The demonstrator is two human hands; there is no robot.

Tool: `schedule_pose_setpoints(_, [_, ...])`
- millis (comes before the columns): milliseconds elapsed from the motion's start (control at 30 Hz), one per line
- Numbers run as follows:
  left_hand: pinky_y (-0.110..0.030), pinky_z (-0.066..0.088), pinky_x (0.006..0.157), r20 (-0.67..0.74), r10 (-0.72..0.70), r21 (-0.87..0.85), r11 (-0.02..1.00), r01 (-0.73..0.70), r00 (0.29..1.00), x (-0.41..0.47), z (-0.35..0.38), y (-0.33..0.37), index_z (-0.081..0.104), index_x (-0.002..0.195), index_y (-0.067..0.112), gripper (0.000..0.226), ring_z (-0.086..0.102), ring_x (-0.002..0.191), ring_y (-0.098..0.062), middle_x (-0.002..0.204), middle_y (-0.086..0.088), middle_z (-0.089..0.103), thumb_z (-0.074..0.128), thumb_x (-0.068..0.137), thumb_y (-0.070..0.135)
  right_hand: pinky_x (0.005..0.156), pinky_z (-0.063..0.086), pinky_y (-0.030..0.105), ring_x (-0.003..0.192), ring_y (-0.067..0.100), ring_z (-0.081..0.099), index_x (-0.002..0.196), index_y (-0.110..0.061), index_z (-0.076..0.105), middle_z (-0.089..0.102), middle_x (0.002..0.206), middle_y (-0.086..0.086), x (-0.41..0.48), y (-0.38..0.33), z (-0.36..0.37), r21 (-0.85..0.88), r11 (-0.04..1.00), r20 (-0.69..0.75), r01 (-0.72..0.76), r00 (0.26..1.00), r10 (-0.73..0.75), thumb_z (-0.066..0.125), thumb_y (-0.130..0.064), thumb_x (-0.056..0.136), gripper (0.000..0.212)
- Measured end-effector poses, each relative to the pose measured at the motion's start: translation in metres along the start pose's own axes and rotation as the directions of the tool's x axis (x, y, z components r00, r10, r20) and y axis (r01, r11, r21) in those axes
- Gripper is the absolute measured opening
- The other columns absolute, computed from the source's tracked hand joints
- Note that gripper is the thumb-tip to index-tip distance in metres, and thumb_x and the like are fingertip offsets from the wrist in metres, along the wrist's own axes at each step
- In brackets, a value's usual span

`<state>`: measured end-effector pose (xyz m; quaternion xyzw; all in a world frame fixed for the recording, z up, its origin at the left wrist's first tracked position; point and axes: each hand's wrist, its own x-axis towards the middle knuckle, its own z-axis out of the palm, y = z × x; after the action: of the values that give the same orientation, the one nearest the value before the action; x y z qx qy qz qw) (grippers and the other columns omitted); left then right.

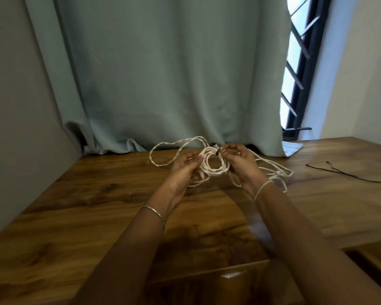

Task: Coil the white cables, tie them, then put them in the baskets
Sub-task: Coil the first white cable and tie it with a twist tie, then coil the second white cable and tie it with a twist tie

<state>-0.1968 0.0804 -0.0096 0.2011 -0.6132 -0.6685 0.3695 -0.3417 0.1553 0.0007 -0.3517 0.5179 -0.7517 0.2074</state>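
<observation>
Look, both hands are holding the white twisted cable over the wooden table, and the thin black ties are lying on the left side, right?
Not quite. The head view shows the thin black ties lying on the right side of the wooden table, not the left. Both the left hand and right hand do hold the white twisted cable.

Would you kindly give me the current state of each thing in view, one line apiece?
White twisted cable: partly coiled between both hands, loose loops trailing on the table, not yet tied.
Left hand: shut on the coil's left side.
Right hand: fingers pinching the coil's top beside a small dark piece.
Thin black ties: lying loose on the wooden table, untouched.
Grey-green curtain: drawn, window uncovered at right.
</observation>
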Motion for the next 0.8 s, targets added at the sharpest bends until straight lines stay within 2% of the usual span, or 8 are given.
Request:
schedule_pose_setpoints(133, [-0.038, 0.047, 0.098, 0.035, -0.040, 0.050, 0.998, 0.039, 0.999, 0.004, 0.036, -0.011, 0.060, 0.117, 0.022, 0.026, 0.060, 0.104, -0.015, 0.110, 0.000, 0.067, 0.064, 0.091, 0.022, 0.058, 0.051, 0.023, 0.068, 0.014, 0.063, 0.081, -0.018, 0.062, 0.068, 0.080, 0.004, 0.003, -0.023, -0.068, 0.012, 0.999, -0.181, -0.031, 0.983, 0.033, 0.064, -0.003, 0.086, 0.016])
schedule_pose_setpoints(233, [-0.027, 0.043, 0.068, 0.034, -0.024, 0.011, 1.000, 0.024, 0.999, 0.014, 0.066, -0.022, 0.062, 0.102, 0.021, 0.011, 0.054, 0.073, -0.011, 0.086, 0.000, 0.064, 0.060, 0.094, 0.013, 0.055, 0.049, 0.025, 0.063, 0.017, 0.061, 0.078, -0.018, 0.060, 0.066, 0.076, 0.006, 0.006, -0.035, -0.122, 0.056, 0.996, -0.325, -0.062, 0.943, 0.077, 0.063, -0.002, 0.086, 0.018])
schedule_pose_setpoints(300, [-0.024, 0.038, 0.061, 0.028, -0.021, 0.011, 1.000, 0.020, 0.999, 0.022, 0.081, -0.029, 0.063, 0.099, 0.019, 0.011, 0.049, 0.067, -0.010, 0.080, 0.000, 0.061, 0.059, 0.094, 0.010, 0.047, 0.047, 0.020, 0.057, 0.014, 0.059, 0.078, -0.017, 0.058, 0.063, 0.072, 0.006, 0.008, -0.039, -0.154, 0.065, 0.996, -0.400, -0.068, 0.912, 0.088, 0.062, -0.001, 0.087, 0.019])
schedule_pose_setpoints(400, [-0.023, 0.041, 0.064, 0.020, -0.005, 0.036, 0.999, 0.004, 1.000, 0.033, 0.090, -0.039, 0.064, 0.099, 0.019, 0.012, 0.053, 0.072, -0.007, 0.085, 0.002, 0.064, 0.060, 0.093, 0.010, 0.037, 0.041, 0.016, 0.052, 0.011, 0.056, 0.080, -0.018, 0.057, 0.062, 0.074, 0.004, 0.014, -0.039, -0.193, 0.061, 0.989, -0.500, -0.137, 0.853, 0.149, 0.064, -0.005, 0.088, 0.017])
schedule_pose_setpoints(500, [-0.024, 0.045, 0.070, 0.005, 0.001, 0.048, 0.999, -0.001, 1.000, 0.041, 0.092, -0.044, 0.065, 0.096, 0.021, 0.013, 0.056, 0.079, -0.008, 0.091, 0.001, 0.066, 0.060, 0.093, 0.010, 0.043, 0.050, 0.020, 0.062, 0.017, 0.063, 0.092, -0.012, 0.062, 0.068, 0.087, 0.011, 0.024, -0.035, -0.230, 0.049, 0.978, -0.570, -0.203, 0.798, 0.194, 0.067, -0.007, 0.086, 0.009])
schedule_pose_setpoints(633, [-0.030, 0.049, 0.080, -0.023, -0.011, 0.044, 0.999, 0.012, 1.000, 0.050, 0.085, -0.047, 0.068, 0.095, 0.021, 0.013, 0.060, 0.089, -0.012, 0.104, -0.003, 0.070, 0.061, 0.091, 0.011, 0.047, 0.052, 0.029, 0.063, 0.024, 0.061, 0.117, 0.005, 0.058, 0.066, 0.100, 0.024, 0.048, -0.015, -0.289, -0.078, 0.925, -0.598, -0.371, 0.760, 0.254, 0.060, -0.006, 0.086, 0.033])
schedule_pose_setpoints(733, [-0.028, 0.049, 0.078, -0.025, -0.018, 0.037, 0.999, 0.019, 1.000, 0.051, 0.084, -0.051, 0.067, 0.098, 0.019, 0.014, 0.060, 0.089, -0.011, 0.105, -0.001, 0.071, 0.058, 0.094, 0.010, 0.037, 0.049, 0.024, 0.047, 0.022, 0.056, 0.094, 0.003, 0.060, 0.061, 0.071, 0.018, 0.031, -0.033, -0.280, -0.142, 0.875, -0.626, -0.464, 0.727, 0.283, 0.052, -0.004, 0.093, 0.010])
schedule_pose_setpoints(800, [-0.024, 0.047, 0.072, -0.020, -0.019, 0.033, 0.999, 0.020, 1.000, 0.050, 0.085, -0.052, 0.065, 0.101, 0.016, 0.015, 0.058, 0.083, -0.008, 0.101, -0.001, 0.070, 0.053, 0.096, 0.009, 0.032, 0.046, 0.022, 0.034, 0.015, 0.056, 0.082, 0.000, 0.059, 0.056, 0.063, 0.011, 0.027, -0.036, -0.281, -0.153, 0.853, -0.613, -0.500, 0.725, 0.315, 0.049, -0.003, 0.096, 0.017])
